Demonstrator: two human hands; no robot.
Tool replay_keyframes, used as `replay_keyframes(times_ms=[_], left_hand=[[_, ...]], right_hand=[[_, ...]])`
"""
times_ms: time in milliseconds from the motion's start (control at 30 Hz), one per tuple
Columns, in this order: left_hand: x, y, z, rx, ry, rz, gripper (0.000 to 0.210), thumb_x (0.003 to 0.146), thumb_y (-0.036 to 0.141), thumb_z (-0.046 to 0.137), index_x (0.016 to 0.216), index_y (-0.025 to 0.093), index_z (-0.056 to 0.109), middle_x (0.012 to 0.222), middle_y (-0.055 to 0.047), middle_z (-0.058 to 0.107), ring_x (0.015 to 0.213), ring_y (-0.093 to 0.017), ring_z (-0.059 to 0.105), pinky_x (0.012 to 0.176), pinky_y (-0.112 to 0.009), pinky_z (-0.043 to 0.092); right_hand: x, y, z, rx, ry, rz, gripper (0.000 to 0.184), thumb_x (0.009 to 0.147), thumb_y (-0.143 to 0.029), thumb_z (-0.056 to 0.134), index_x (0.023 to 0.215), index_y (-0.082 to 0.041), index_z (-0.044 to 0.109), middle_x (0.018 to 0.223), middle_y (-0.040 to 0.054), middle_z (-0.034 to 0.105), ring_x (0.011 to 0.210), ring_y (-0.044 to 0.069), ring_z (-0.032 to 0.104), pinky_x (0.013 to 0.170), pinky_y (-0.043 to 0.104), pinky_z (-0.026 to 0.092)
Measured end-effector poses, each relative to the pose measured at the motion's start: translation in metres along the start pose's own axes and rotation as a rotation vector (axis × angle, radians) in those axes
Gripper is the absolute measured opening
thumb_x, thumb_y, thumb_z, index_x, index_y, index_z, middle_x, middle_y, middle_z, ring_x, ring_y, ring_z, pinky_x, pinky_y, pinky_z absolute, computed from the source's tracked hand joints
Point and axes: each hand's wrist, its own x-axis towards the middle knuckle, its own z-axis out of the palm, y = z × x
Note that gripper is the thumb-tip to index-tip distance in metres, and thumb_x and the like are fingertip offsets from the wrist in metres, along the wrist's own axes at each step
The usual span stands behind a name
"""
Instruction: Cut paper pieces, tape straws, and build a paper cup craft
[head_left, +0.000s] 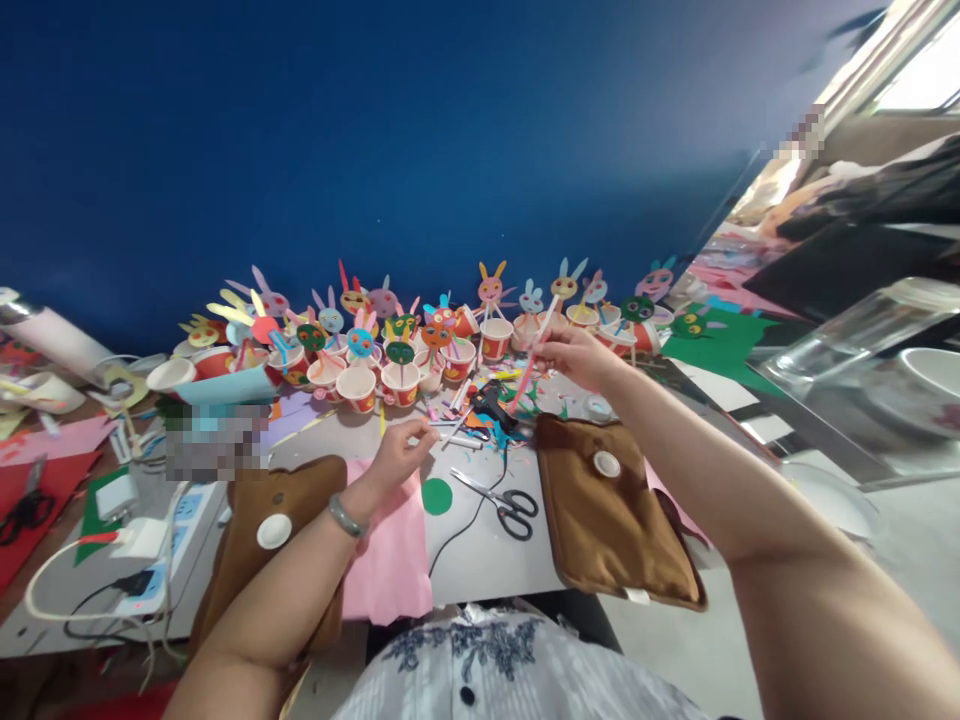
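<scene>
My right hand (574, 355) is raised over the table's middle, its fingers closed on a long pink strip (524, 382) with a paler upper end. Below that strip lies a black glue gun (495, 405) among coloured paper scraps. My left hand (405, 448) is pinched in front of the row of cups; I cannot make out what is between its fingertips, with a thin stick and pale pieces close by. Scissors with black handles (516, 510) and a green paper circle (436, 496) lie on the grey table between my forearms.
Paper cups (356, 388) bearing paper rabbit heads line the blue partition (450, 130). Brown padded pouches (611, 510) flank me, with pink paper (386, 560) by the left one. A power strip (176, 545) with cords sits left. A clear container (862, 340) stands right.
</scene>
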Motion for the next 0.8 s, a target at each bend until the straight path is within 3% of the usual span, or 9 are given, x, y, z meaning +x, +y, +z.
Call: replay_keyframes(times_ms=[67, 100, 233, 367, 500, 800], left_hand=[[0.001, 0.001, 0.000, -0.136, -0.010, -0.052, 0.031, 0.089, 0.044, 0.063, 0.082, 0.015, 0.071, 0.085, -0.005, 0.072, 0.084, -0.017, 0.064, 0.076, -0.027, 0.050], [0.001, 0.003, -0.001, -0.202, -0.029, -0.072, 0.032, 0.088, 0.045, 0.064, 0.081, 0.015, 0.072, 0.085, -0.005, 0.072, 0.085, -0.017, 0.065, 0.078, -0.027, 0.051], [0.001, 0.008, -0.001, -0.412, -0.111, -0.166, 0.041, 0.083, 0.054, 0.068, 0.089, 0.015, 0.074, 0.087, -0.007, 0.073, 0.080, -0.016, 0.066, 0.074, -0.029, 0.054], [0.002, 0.009, 0.001, -0.554, -0.166, -0.174, 0.044, 0.076, 0.056, 0.075, 0.086, 0.013, 0.074, 0.079, -0.006, 0.071, 0.075, -0.014, 0.066, 0.078, -0.030, 0.054], [0.003, 0.004, -0.001, -0.580, -0.174, -0.236, 0.045, 0.072, 0.055, 0.079, 0.083, 0.012, 0.074, 0.075, -0.005, 0.071, 0.068, -0.013, 0.066, 0.072, -0.028, 0.053], [0.002, 0.011, -0.010, -0.609, -0.260, -0.255, 0.045, 0.074, 0.054, 0.078, 0.088, 0.011, 0.072, 0.078, -0.008, 0.074, 0.060, -0.014, 0.068, 0.064, -0.028, 0.054]], right_hand=[[-0.007, -0.011, 0.030, 0.379, -0.102, 0.115, 0.034, 0.064, -0.040, 0.086, 0.077, -0.018, 0.063, 0.066, -0.0008, 0.064, 0.054, 0.010, 0.057, 0.055, 0.024, 0.049], [-0.010, -0.015, 0.046, 0.426, -0.132, 0.132, 0.035, 0.062, -0.041, 0.087, 0.075, -0.018, 0.063, 0.065, -0.0012, 0.064, 0.053, 0.009, 0.057, 0.054, 0.023, 0.049], [-0.020, -0.020, 0.102, 0.492, -0.259, 0.196, 0.037, 0.060, -0.041, 0.090, 0.073, -0.017, 0.065, 0.061, -0.0019, 0.066, 0.051, 0.008, 0.059, 0.052, 0.021, 0.048], [-0.023, -0.018, 0.142, 0.505, -0.340, 0.227, 0.035, 0.060, -0.039, 0.091, 0.070, -0.017, 0.065, 0.059, -0.0015, 0.067, 0.051, 0.009, 0.061, 0.049, 0.020, 0.046], [-0.023, -0.019, 0.156, 0.526, -0.335, 0.235, 0.034, 0.059, -0.037, 0.092, 0.071, -0.016, 0.068, 0.059, -0.0015, 0.069, 0.053, 0.010, 0.062, 0.052, 0.021, 0.046], [-0.015, -0.023, 0.146, 0.643, -0.221, 0.261, 0.035, 0.057, -0.034, 0.093, 0.080, -0.018, 0.071, 0.069, -0.0026, 0.071, 0.058, 0.009, 0.063, 0.062, 0.024, 0.053]])
